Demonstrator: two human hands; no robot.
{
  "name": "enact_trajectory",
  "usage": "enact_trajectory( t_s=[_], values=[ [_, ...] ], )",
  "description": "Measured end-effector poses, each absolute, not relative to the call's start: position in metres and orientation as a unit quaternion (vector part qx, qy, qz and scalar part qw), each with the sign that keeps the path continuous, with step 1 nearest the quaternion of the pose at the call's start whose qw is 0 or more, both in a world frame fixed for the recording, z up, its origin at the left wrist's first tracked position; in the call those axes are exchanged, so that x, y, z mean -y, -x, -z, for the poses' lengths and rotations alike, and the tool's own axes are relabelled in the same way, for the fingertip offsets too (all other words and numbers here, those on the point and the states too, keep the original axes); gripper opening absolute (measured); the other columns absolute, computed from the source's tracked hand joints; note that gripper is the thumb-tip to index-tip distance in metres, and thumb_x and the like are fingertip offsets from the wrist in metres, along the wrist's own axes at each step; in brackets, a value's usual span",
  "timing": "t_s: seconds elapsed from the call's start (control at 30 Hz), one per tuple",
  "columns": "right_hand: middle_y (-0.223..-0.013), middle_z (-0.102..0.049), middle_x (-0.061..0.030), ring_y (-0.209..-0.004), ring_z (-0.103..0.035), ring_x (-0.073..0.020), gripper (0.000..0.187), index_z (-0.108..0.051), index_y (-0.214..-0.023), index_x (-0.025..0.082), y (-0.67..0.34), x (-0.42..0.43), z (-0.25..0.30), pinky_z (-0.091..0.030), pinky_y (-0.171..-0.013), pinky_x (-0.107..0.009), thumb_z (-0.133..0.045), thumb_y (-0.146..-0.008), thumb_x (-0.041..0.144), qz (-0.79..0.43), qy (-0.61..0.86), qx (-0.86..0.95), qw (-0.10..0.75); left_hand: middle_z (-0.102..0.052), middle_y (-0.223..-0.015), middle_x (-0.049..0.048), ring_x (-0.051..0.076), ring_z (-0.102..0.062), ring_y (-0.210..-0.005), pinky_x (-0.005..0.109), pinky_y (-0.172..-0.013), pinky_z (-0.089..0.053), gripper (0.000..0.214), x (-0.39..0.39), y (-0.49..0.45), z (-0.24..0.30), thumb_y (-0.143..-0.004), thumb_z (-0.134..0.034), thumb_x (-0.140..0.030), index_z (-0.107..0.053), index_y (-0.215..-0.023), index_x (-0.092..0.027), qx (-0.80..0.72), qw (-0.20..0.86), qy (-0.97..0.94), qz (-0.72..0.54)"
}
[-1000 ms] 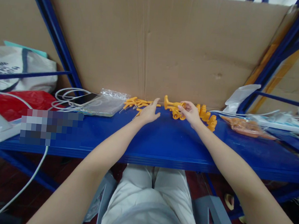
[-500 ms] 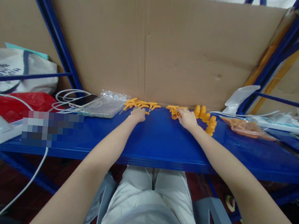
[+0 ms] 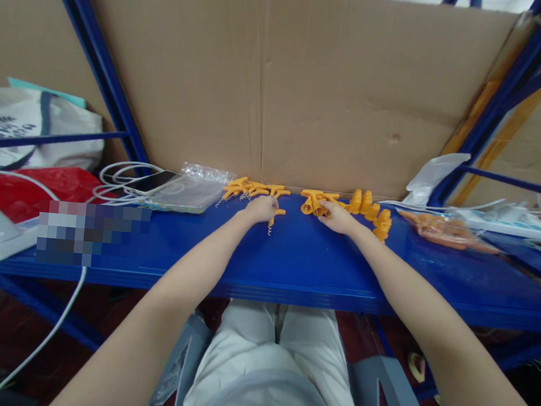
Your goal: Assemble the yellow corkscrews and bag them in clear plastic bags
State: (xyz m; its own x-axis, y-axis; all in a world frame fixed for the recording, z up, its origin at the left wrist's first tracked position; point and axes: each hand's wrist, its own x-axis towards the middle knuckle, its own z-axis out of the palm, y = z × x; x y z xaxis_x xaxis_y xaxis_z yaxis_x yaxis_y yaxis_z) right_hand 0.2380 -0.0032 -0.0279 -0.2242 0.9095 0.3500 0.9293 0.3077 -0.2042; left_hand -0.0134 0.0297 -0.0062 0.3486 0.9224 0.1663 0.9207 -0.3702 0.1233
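My left hand is closed on a corkscrew with a yellow T-shaped handle, its metal spiral pointing toward me just above the blue tabletop. Behind that hand lie several more yellow-handled corkscrews, some with bare spirals showing. At centre right, a group of corkscrews lies with hollow yellow sleeves around their shafts, open ends facing me. My right hand touches the right side of this group, its fingers closed around a yellow sleeve that they partly cover. Loose yellow sleeves stand to the right of it.
A clear plastic case and phone lie left among white cables. Further left are a red bag and a power strip. On the right lies a bag of orange pieces. Cardboard walls the back.
My left hand has moved right, away from the pile, with a corkscrew. My right hand has shifted slightly right, and more sleeved corkscrew ends show beside it.
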Motion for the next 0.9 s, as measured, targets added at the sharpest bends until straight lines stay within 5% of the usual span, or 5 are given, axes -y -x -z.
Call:
enact_trajectory(
  t_s=[0.27, 0.57, 0.73, 0.9],
  values=[
    [-0.143, -0.059, -0.0165, -0.133, -0.054, -0.0301, 0.048, -0.058, -0.139, 0.014, -0.258, 0.025, -0.008, -0.042, -0.110, -0.049, -0.043, -0.094, 0.021, 0.133, 0.670, 0.679, 0.269, -0.071, -0.127, 0.0088, 0.024, -0.064, -0.117, 0.032, -0.103, -0.048, 0.039, -0.033, 0.017, 0.011, -0.087, -0.063, -0.022, -0.070, -0.125, -0.022, -0.486, -0.073, -0.866, -0.090],
    [-0.152, -0.047, -0.0219, -0.138, -0.044, -0.0383, 0.053, -0.051, -0.144, 0.015, -0.284, 0.033, -0.012, -0.036, -0.108, -0.065, -0.049, -0.093, 0.029, 0.081, 0.798, 0.585, 0.123, -0.071, -0.128, 0.0061, 0.023, -0.065, -0.115, 0.030, -0.102, -0.048, 0.049, -0.036, 0.014, 0.018, -0.086, -0.059, -0.017, -0.064, -0.134, -0.025, -0.403, -0.071, -0.911, -0.061],
    [-0.139, -0.057, -0.0233, -0.136, -0.046, -0.0421, 0.051, -0.058, -0.138, 0.016, -0.293, 0.024, -0.007, -0.030, -0.107, -0.072, -0.054, -0.089, 0.032, 0.031, 0.806, 0.591, 0.027, -0.073, -0.125, 0.0052, 0.022, -0.065, -0.115, 0.029, -0.105, -0.046, 0.045, -0.043, 0.015, 0.022, -0.088, -0.061, -0.025, -0.065, -0.133, -0.025, -0.376, -0.063, -0.921, -0.080],
    [-0.133, -0.062, -0.0263, -0.130, -0.052, -0.0456, 0.051, -0.062, -0.134, 0.015, -0.304, 0.015, 0.000, -0.030, -0.103, -0.079, -0.054, -0.087, 0.031, 0.050, 0.789, 0.610, 0.045, -0.070, -0.131, 0.0056, 0.023, -0.064, -0.120, 0.031, -0.108, -0.044, 0.050, -0.032, 0.010, 0.016, -0.085, -0.058, -0.015, -0.066, -0.133, -0.026, -0.409, -0.052, -0.909, -0.062]
  ],
)
